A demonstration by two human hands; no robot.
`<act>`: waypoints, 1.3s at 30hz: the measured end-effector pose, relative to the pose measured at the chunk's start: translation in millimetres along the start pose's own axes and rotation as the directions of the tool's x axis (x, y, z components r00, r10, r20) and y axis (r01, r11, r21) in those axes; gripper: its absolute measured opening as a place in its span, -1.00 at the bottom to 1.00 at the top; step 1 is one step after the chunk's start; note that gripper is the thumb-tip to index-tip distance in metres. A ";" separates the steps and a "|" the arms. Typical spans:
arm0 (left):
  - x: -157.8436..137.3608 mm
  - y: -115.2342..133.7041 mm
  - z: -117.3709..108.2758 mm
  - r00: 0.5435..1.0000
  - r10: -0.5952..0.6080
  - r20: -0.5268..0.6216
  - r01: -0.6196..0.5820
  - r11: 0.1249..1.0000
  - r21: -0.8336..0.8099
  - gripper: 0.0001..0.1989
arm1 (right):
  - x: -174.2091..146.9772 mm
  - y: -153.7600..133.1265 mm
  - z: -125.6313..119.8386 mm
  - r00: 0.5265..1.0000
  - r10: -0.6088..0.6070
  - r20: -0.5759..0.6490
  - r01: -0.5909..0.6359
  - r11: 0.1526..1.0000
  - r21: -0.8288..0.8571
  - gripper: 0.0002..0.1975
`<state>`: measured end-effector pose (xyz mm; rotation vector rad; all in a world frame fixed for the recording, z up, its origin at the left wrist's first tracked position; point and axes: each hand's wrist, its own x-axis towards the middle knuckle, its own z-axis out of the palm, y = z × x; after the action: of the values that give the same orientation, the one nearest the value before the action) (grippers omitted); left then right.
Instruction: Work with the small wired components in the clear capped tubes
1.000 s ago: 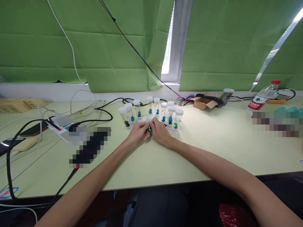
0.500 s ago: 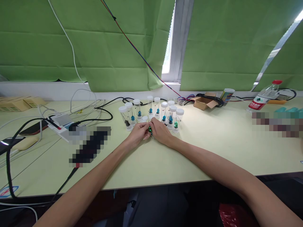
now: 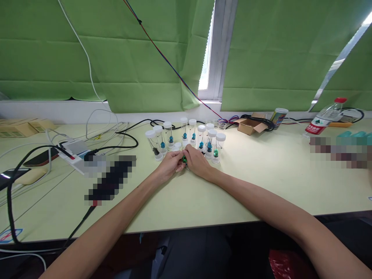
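Between the fingertips of my left hand (image 3: 169,164) and my right hand (image 3: 198,162) is a small green part with thin wire legs (image 3: 184,159). Both hands are closed and pinch it together just above the table; fingers cover much of it. Behind and around them stand several clear tubes with white caps (image 3: 183,128), most with a small blue part and wires inside. The rightmost tube (image 3: 216,151) holds a green part, and the leftmost tube (image 3: 156,149) a dark one. A white cap (image 3: 178,145) shows just behind my fingers.
On the left lie a white power strip (image 3: 72,153), tangled cables and a pixelated dark object (image 3: 112,180). Toward the back right are an open cardboard box (image 3: 248,127), a printed can (image 3: 279,117) and a red-capped bottle (image 3: 322,121). The table's front edge (image 3: 192,228) runs beneath my forearms.
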<state>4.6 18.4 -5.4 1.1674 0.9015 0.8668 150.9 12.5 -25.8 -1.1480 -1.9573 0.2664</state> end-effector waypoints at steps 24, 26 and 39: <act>-6.9 9.8 7.3 0.999 -0.013 -0.033 0.010 0.995 -0.101 -0.74 | -3.9 -3.0 0.7 0.992 -0.006 -0.123 0.022 0.991 0.130 -0.78; -6.6 9.4 7.2 0.999 -0.011 -0.031 0.007 0.995 -0.102 -0.73 | -4.1 -3.2 0.3 0.993 -0.003 -0.119 0.018 0.992 0.128 -0.78; -8.1 10.8 8.8 0.999 -0.020 -0.045 0.015 0.993 -0.117 -0.75 | -3.4 -3.5 1.5 0.992 -0.010 -0.124 0.025 0.993 0.118 -0.76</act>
<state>8.5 9.7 7.6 1.0405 0.8853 0.9233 148.5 8.2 -26.7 -1.0454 -1.8178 0.2923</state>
